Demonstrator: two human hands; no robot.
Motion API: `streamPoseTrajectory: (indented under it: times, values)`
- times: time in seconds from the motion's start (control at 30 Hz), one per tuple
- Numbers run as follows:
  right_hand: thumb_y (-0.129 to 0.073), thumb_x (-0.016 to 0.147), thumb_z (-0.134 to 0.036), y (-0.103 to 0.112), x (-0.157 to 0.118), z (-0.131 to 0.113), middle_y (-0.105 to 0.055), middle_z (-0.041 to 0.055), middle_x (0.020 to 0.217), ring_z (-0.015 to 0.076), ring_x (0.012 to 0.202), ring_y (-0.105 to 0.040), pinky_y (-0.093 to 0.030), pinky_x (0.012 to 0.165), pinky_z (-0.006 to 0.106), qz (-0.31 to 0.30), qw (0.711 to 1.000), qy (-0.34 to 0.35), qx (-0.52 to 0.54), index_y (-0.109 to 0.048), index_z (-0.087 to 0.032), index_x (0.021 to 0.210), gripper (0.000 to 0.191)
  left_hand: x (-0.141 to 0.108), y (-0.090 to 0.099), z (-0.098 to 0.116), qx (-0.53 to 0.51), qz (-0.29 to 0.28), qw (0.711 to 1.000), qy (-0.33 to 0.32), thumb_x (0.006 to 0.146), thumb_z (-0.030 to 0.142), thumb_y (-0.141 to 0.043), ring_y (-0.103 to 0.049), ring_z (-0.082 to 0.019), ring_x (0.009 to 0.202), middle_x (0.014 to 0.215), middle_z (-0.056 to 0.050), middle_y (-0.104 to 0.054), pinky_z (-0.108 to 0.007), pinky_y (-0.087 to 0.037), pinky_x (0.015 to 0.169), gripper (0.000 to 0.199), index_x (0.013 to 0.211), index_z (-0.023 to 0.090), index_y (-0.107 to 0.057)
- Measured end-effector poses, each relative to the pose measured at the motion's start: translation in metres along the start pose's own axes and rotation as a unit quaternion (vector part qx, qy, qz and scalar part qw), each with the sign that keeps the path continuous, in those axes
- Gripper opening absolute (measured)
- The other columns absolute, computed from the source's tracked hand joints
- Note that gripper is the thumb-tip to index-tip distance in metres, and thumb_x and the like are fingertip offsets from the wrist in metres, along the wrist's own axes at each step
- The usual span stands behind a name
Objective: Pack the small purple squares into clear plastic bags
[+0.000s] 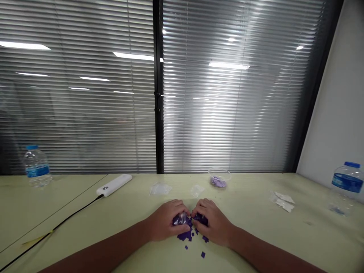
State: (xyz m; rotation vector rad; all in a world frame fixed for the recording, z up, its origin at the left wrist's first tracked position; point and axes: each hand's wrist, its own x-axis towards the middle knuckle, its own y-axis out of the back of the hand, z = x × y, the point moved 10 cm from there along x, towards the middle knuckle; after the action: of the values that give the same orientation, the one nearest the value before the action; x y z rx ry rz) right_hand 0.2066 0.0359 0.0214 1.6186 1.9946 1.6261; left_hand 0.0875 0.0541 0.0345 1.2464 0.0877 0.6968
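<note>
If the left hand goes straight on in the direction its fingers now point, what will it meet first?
Most likely the right hand, just ahead of the left hand; whether the two touch is hard to tell here.

Room to pass lies between right hand point(214, 223) and white packets point(283, 201), plastic tub point(228, 176) beyond.

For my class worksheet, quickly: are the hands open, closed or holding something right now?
Left hand: closed around a shiny clear plastic packet, dark purple inside.
Right hand: closed around a small dark purple item; exactly what cannot be told.
</note>
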Motion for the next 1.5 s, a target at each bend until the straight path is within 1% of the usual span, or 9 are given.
streamPoseTrajectory:
  times: [0.43,0.83,1.23,1.5]
  values:
    - [-0.069,0.087,-0.018,0.0003,-0.0010,0.0000,-0.062,0.0013,0.097,0.0211,0.093,-0.056,-0.042,0.086,0.037,0.000,1.000,0.003,0.000,-0.067,-0.025,0.098,0.014,-0.0006,-0.0033,-0.0061,0.008,-0.003,1.000,0.010,0.088,0.054,-0.071,-0.061,-0.023,0.094,0.100,-0.003,-0.065,-0.030,-0.044,0.081,0.036,0.110,0.025,-0.066]
    - [-0.068,0.088,-0.019,0.0025,-0.0007,-0.0022,-0.061,0.0021,0.096,0.0215,0.093,-0.056,-0.042,0.085,0.037,0.002,1.000,0.010,0.001,-0.067,-0.025,0.098,0.011,0.0001,-0.0019,-0.0037,0.006,-0.011,1.000,0.013,0.088,0.054,-0.071,-0.060,-0.023,0.094,0.100,-0.002,-0.065,-0.030,-0.045,0.081,0.036,0.111,0.026,-0.066]
    - [-0.070,0.087,-0.019,0.0031,-0.0007,-0.0036,-0.061,0.0013,0.096,0.0206,0.092,-0.056,-0.043,0.085,0.036,-0.001,1.000,0.009,-0.017,-0.067,-0.024,0.097,0.013,-0.0001,-0.0016,-0.0046,0.004,-0.002,1.000,0.006,0.088,0.055,-0.070,-0.060,-0.023,0.094,0.100,-0.002,-0.065,-0.029,-0.045,0.080,0.037,0.109,0.026,-0.066]
    - [-0.070,0.087,-0.018,0.0034,-0.0007,-0.0040,-0.062,0.0017,0.097,0.0211,0.093,-0.057,-0.043,0.085,0.036,0.002,1.000,0.009,-0.007,-0.067,-0.025,0.098,0.013,0.0000,-0.0021,-0.0047,0.005,0.003,1.000,-0.002,0.089,0.057,-0.070,-0.060,-0.023,0.094,0.100,-0.003,-0.066,-0.030,-0.045,0.081,0.038,0.110,0.025,-0.066]
